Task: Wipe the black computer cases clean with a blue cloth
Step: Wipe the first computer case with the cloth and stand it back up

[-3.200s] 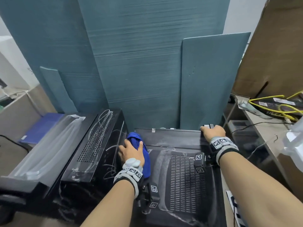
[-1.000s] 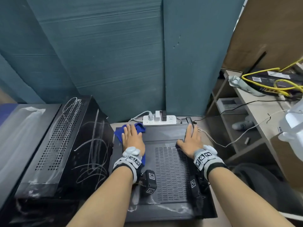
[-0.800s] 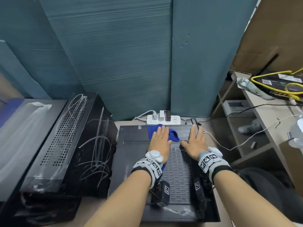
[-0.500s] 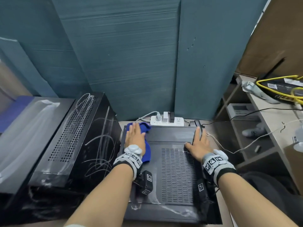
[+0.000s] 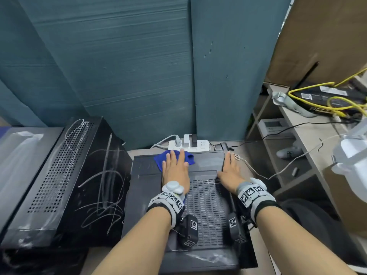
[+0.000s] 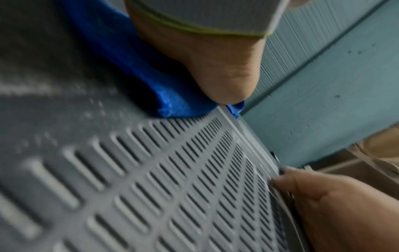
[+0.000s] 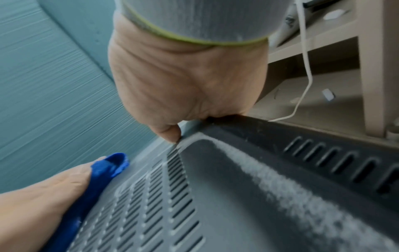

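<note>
Flat left hand [image 5: 175, 171] presses blue cloth [image 5: 158, 160] on lying computer case [image 5: 143, 195], frame centre; cloth now further right than half second ago. Right hand [image 5: 230, 173] flat, fingers straight, on case's right edge.

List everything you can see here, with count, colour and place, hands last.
flat case: 1, black, centre, under both hands
upright case: 1, black, scribbled white, left of flat case
cloth: 1, blue, far end of flat case, under left hand
power strip: 1, white, behind flat case
panels: teal, leaning at back
yellow cables: on desk, right
left hand: flat, pressing cloth
right hand: flat on flat case's right edge
</note>
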Tool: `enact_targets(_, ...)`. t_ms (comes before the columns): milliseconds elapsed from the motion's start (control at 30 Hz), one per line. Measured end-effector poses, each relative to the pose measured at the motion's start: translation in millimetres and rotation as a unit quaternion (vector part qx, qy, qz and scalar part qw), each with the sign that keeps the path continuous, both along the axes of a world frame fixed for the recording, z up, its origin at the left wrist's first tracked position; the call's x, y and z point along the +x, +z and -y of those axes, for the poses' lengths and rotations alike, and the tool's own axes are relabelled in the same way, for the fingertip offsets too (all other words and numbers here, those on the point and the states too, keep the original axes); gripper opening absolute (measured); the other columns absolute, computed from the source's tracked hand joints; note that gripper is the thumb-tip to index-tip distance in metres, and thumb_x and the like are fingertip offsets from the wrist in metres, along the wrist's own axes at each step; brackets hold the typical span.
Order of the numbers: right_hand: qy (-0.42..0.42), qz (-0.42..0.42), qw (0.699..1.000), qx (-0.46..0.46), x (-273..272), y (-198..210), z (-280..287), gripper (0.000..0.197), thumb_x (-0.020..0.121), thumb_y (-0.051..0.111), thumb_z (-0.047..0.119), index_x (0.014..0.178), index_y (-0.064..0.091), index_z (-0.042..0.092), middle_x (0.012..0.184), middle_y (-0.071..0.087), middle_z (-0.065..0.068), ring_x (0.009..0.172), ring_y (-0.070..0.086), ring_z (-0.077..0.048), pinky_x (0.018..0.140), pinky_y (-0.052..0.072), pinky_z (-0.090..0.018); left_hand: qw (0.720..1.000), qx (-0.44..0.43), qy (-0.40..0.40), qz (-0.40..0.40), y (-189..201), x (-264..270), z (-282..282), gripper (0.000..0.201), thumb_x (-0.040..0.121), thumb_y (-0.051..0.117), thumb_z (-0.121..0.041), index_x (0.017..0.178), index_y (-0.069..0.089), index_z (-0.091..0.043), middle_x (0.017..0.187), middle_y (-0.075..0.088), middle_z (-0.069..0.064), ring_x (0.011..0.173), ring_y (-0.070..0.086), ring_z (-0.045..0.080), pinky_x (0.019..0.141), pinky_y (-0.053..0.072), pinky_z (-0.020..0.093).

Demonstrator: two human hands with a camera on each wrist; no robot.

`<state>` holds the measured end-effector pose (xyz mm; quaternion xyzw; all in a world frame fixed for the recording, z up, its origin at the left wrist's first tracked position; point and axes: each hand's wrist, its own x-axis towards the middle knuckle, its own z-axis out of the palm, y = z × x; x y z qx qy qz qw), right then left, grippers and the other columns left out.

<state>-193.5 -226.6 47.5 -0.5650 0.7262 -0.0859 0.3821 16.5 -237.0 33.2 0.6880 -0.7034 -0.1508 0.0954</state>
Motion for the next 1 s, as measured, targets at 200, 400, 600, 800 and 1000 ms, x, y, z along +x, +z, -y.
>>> enact_targets(200,-0.035,0.091,0.995,0.005,-13.5,-5.1,-2.8,0.1,0.092,0.057,0.01,0.161,-0.015,0.017,0.169,-0.017,-0.001,0.156,-0.011,-0.022,0.126,-0.002,-0.037,0.961,0.021,-0.241,-0.13,4.3,-50.1,-8.0,0.046,0.107,0.043,-0.029,0.153,0.04,-0.028,0.164,0.027,0.001,0.155,0.012,0.023,0.125,0.004,0.036)
enact_targets(400,-0.069,0.188,0.98,-0.016,-21.2,-12.1,-15.2,0.105,0.084,0.057,0.008,0.162,-0.011,0.028,0.169,0.009,0.002,0.154,0.016,-0.018,0.126,0.017,-0.037,0.963,-0.001,-0.235,-0.134,4.1,-35.8,27.2,0.053,0.102,0.052,-0.02,0.154,0.04,-0.022,0.162,0.032,-0.001,0.154,0.015,0.023,0.124,0.004,0.028)
enact_targets(600,-0.12,0.266,0.955,-0.058,-33.1,-24.1,-27.8,0.07,0.095,0.048,0.001,0.153,0.033,0.036,0.145,0.051,0.012,0.135,0.048,-0.011,0.116,0.034,-0.028,0.953,0.051,-0.276,-0.119,14.4,-92.0,29.2,0.049,0.106,0.044,-0.02,0.154,0.039,-0.021,0.164,0.028,0.002,0.155,0.011,0.026,0.125,0.004,0.039)
enact_targets(800,-0.119,0.291,0.947,-0.064,-41.7,-22.7,-33.3,0.048,0.103,0.05,0.014,0.15,0.045,0.024,0.15,0.048,0.008,0.14,0.043,-0.009,0.113,0.03,-0.014,0.937,0.046,-0.322,-0.125,20.4,-72.1,39.2,0.045,0.106,0.046,-0.018,0.151,0.045,-0.019,0.16,0.036,0.002,0.153,0.018,0.024,0.121,0.007,0.031)
enact_targets(1000,-0.133,0.29,0.946,-0.064,-43.3,-22.7,-36.6,0.046,0.106,0.046,0.006,0.147,0.046,0.028,0.138,0.054,0.015,0.129,0.05,-0.003,0.101,0.033,-0.004,0.937,0.08,-0.264,-0.213,16.5,-92.0,19.1,0.038,0.104,0.051,-0.023,0.141,0.058,-0.024,0.16,0.036,0.0,0.154,0.013,0.022,0.125,0.004,0.037)
